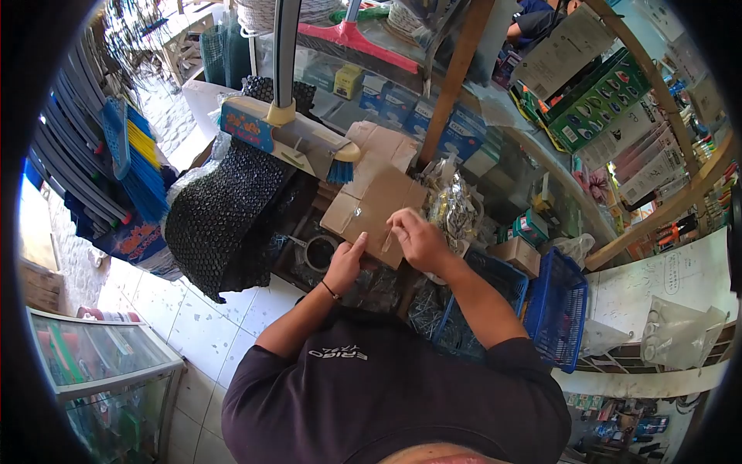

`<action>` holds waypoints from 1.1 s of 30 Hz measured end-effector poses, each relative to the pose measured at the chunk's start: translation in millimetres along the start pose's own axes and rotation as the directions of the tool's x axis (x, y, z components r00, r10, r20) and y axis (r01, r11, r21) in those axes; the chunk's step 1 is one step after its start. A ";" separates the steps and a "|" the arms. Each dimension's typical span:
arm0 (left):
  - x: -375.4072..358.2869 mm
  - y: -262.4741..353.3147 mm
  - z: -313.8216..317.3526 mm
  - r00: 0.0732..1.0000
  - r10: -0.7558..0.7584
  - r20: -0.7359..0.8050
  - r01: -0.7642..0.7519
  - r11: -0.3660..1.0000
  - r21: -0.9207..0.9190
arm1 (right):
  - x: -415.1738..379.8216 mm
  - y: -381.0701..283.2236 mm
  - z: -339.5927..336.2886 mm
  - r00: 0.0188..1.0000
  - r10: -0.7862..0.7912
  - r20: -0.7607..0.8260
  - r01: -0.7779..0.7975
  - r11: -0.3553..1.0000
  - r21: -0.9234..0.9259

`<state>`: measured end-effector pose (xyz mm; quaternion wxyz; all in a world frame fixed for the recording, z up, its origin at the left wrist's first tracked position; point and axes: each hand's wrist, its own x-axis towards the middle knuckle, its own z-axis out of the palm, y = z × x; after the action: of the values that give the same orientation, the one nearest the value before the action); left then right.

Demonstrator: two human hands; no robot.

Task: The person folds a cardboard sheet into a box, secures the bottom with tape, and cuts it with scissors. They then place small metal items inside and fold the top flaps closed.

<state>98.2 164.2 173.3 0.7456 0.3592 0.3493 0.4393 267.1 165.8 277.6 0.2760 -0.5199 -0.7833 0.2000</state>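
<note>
A brown cardboard box (369, 203) lies in front of me, with a strip of tape shining on its top. My left hand (347, 265) grips its near left edge, thumb against the side and the other fingers partly hidden. Over the near right part of the box, my right hand (417, 238) is closed in a pinch; what is between its fingertips is too small to make out. Another piece of cardboard (379, 145) sits just beyond the box. Left of my left hand is a round container (320, 252) with a dark inside.
Black bubble wrap (224, 209) drapes at the left, below a broom head (297, 139). Blue baskets (558, 309) stand to my right. A glass display case (394, 100) with boxes rises ahead. Brooms (139, 166) hang at far left; another glass cabinet (108, 371) is lower left.
</note>
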 end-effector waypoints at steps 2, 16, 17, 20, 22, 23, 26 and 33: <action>-3.8 8.1 0.3 1.000 -0.012 0.023 0.012 1.000 -0.022 | 3.6 2.1 -4.2 1.000 0.012 -0.024 -0.011 0.998 0.060; -21.1 33.6 3.7 0.999 0.050 -0.011 -0.050 0.998 -0.023 | -1.4 -9.9 -7.2 0.972 -0.217 0.089 0.223 0.973 -0.060; -21.2 33.0 3.6 0.999 0.050 -0.003 -0.050 0.998 -0.034 | -1.4 -10.4 -6.4 0.966 -0.243 0.084 0.251 0.963 -0.100; -21.4 32.5 2.6 0.998 0.055 0.018 -0.054 0.997 -0.049 | -2.8 -10.0 -5.1 0.954 -0.292 0.063 0.297 0.949 -0.102; -21.5 33.3 1.8 0.998 0.059 0.028 -0.058 0.998 -0.032 | -3.5 -12.4 -2.2 0.963 -0.269 -0.002 0.268 0.960 -0.084; -21.1 33.1 2.0 0.998 0.060 0.029 -0.059 0.998 -0.018 | -3.8 -13.5 -1.0 0.966 -0.257 -0.034 0.254 0.964 -0.075; -20.5 31.6 2.7 0.998 0.059 0.034 -0.059 0.998 0.013 | -4.9 -14.2 0.3 0.963 -0.257 -0.073 0.250 0.964 -0.093; -21.6 33.4 3.5 0.996 0.066 0.061 -0.067 0.998 0.017 | -10.7 -18.7 -1.4 0.988 0.012 -0.154 0.005 0.994 0.107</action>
<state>79.6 155.7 207.6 0.7374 0.3906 0.3187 0.4495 258.1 148.9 287.6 0.3628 -0.5198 -0.7468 0.2013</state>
